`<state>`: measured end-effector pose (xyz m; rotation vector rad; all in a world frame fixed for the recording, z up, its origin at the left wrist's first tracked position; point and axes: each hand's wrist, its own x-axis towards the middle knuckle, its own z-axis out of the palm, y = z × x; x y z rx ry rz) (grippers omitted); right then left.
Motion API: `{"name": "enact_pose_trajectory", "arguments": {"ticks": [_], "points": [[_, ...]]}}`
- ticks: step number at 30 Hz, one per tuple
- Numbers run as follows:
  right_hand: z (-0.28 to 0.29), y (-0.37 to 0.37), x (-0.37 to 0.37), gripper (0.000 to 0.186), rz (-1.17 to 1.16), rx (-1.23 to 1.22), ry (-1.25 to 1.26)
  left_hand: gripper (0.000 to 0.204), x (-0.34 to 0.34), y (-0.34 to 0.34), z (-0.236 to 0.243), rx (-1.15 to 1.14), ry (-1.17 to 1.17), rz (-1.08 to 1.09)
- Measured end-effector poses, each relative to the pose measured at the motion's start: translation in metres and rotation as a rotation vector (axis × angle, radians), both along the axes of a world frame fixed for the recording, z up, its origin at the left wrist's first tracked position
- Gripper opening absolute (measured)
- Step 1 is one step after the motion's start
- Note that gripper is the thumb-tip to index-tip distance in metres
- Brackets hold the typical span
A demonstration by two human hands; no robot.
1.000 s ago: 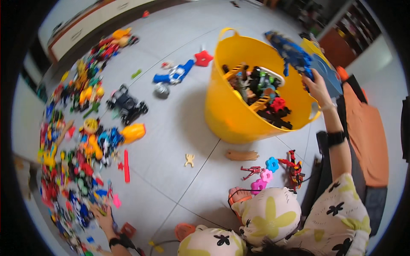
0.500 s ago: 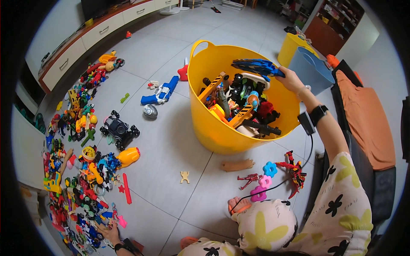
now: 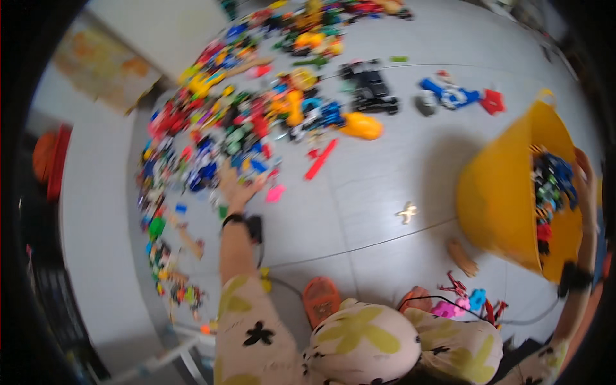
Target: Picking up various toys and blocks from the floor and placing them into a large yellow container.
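My left hand (image 3: 235,183) reaches over the scattered toys (image 3: 205,167) at the middle left, its fingers apart near small blue pieces (image 3: 255,165); I see nothing clearly held in it. My right hand (image 3: 581,168) is at the far right rim of the yellow tub (image 3: 491,196), beside a blue toy (image 3: 559,172) in the tub. Blur and overlap hide whether its fingers still hold that toy. The tub holds several mixed toys.
A black toy car (image 3: 371,90), a blue-and-white toy gun (image 3: 452,96), an orange toy (image 3: 362,126) and a red stick (image 3: 321,159) lie on the tiles. Flower rings (image 3: 477,299) lie near my sandals (image 3: 321,298). A white cabinet (image 3: 96,237) stands left.
The view has swung left, putting the tub far right. My left hand has reached further into the scattered toys. My right hand, which held the blue toy above the tub, is now lower at its rim.
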<state>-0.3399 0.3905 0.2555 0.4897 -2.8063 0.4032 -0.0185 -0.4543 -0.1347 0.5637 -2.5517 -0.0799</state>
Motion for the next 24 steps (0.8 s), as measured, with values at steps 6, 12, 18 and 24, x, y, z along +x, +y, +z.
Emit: {"name": "enact_pose_trajectory", "arguments": {"ticks": [6, 12, 18, 24], "points": [[0.013, -0.262, 0.157, 0.041, 0.245, -0.413, -0.422, 0.099, 0.027, 0.009, 0.030, 0.656, -0.521, 0.739], [-0.055, -0.383, 0.172, 0.026, 0.474, -0.441, -1.167, 0.092, 0.034, 0.064, 0.034, 0.636, -0.437, 0.636], [-0.219, -0.482, 0.174, 0.044, 0.521, -0.208, -1.586, 0.078, 0.049, 0.161, 0.067, 0.961, 0.048, 0.389], [-0.319, -0.537, 0.233, 0.059, 0.216, -0.645, -2.324, 0.072, 0.066, 0.270, 0.102, 1.710, 0.341, -0.011]]}}
